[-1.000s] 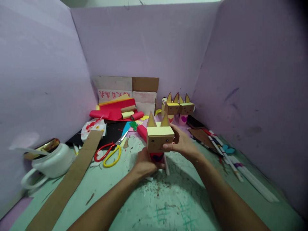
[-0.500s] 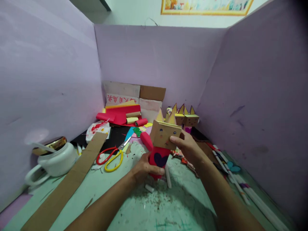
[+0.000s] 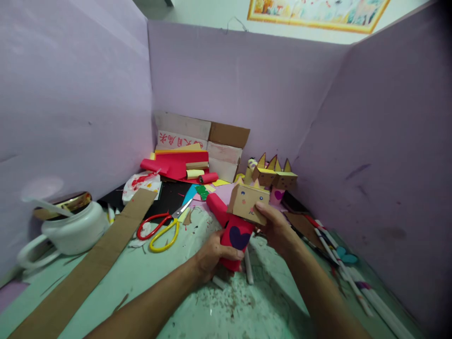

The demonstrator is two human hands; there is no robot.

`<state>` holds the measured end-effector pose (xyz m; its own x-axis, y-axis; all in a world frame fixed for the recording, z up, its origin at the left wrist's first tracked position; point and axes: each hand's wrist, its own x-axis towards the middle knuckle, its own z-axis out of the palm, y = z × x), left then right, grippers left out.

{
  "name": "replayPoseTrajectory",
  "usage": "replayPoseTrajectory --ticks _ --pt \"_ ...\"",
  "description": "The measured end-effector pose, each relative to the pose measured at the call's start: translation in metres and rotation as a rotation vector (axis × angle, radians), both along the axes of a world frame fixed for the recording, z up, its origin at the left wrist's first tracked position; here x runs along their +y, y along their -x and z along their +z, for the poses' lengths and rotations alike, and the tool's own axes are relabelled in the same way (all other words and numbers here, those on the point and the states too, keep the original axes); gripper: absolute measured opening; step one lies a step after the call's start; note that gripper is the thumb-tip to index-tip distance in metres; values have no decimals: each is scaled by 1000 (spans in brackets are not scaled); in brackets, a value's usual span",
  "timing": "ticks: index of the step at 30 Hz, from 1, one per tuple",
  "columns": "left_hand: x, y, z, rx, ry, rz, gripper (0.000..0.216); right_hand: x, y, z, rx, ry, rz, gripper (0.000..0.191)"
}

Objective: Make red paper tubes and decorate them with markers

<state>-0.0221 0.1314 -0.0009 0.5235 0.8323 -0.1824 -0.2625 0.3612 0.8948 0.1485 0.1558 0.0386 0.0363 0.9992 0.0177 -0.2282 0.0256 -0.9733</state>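
Two bare hands hold a paper figure above the middle of a pale green, scuffed table [image 3: 190,310]. The left hand [image 3: 213,254] is wrapped around its body, a red tube [image 3: 228,259] with a dark purple heart [image 3: 239,238] on the front. The right hand [image 3: 277,226] pinches one side of its boxy cardboard head [image 3: 245,205], thumb across the face — small eyes, two pointed ears. The head sits at the tube's top, and both lean slightly. Just behind is a red roll [image 3: 216,207]. To the left lie open scissors [image 3: 165,226] with one red and one yellow handle, then a long cardboard strip [image 3: 102,254] and a white pot [image 3: 76,230]. Two similar eared figures [image 3: 275,179] stand at the back right.
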Motion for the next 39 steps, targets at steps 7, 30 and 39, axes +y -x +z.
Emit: replayPoseTrajectory --ticks 7,30,39 --pt "2 1 -4 -37 8 -11 36 1 7 -6 10 -46 41 48" --pt "6 1 -9 -64 33 -20 30 0 5 -6 -38 -20 59 46" --pt "8 1 -12 -55 27 -19 29 -1 4 -4 -52 -32 69 53"
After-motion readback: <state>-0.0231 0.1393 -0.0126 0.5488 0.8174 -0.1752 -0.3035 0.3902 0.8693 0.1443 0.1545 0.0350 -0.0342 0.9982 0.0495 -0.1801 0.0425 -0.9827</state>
